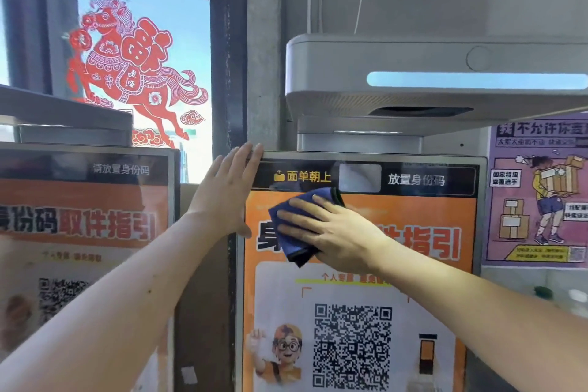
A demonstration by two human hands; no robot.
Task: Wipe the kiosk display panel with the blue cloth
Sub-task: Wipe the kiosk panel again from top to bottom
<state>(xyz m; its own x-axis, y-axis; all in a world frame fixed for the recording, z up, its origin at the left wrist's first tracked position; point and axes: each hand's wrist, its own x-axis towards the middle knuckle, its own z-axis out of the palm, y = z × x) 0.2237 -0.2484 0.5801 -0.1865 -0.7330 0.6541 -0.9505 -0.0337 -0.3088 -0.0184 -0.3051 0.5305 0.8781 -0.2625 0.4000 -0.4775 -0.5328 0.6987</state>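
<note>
Right hand (331, 232), fingers spread flat, presses blue cloth (299, 226) on kiosk screen (359, 280), toward 11 o'clock of panel. Left hand (227, 191), fingers straight & together, braces frame at 10 o'clock. Risk: cloth bunches w/ uneven pressure, so corners & lower half get missed.

You see a red paper-cut horse (127, 67) on the window at upper left. A second kiosk screen (82, 232) stands at left, a purple poster (537, 194) at right.
</note>
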